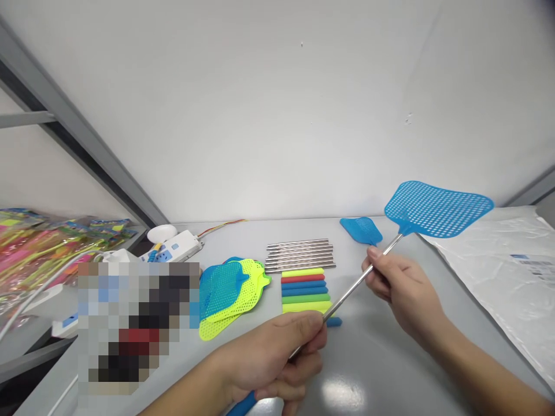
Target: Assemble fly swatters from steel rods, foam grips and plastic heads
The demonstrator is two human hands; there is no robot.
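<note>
A fly swatter (437, 209) with a blue mesh head, a thin metal rod and a blue handle slants up to the right in front of me. My left hand (277, 352) is closed around the lower part of its rod, just above the handle. Higher up, the fingers of my right hand (403, 283) pinch the rod below the head. On the table behind lie several metal rods (301, 254) in a row. Nearer to me is a row of coloured handles (306, 292). Left of these sits a pile of blue and yellow mesh swatter heads (234, 289).
A second blue swatter head (362, 230) lies near the back wall. White plastic packaging (498, 271) covers the right side. At left are a power strip (177, 247), cables and bagged colourful goods (47, 248). A pixelated patch hides part of the table.
</note>
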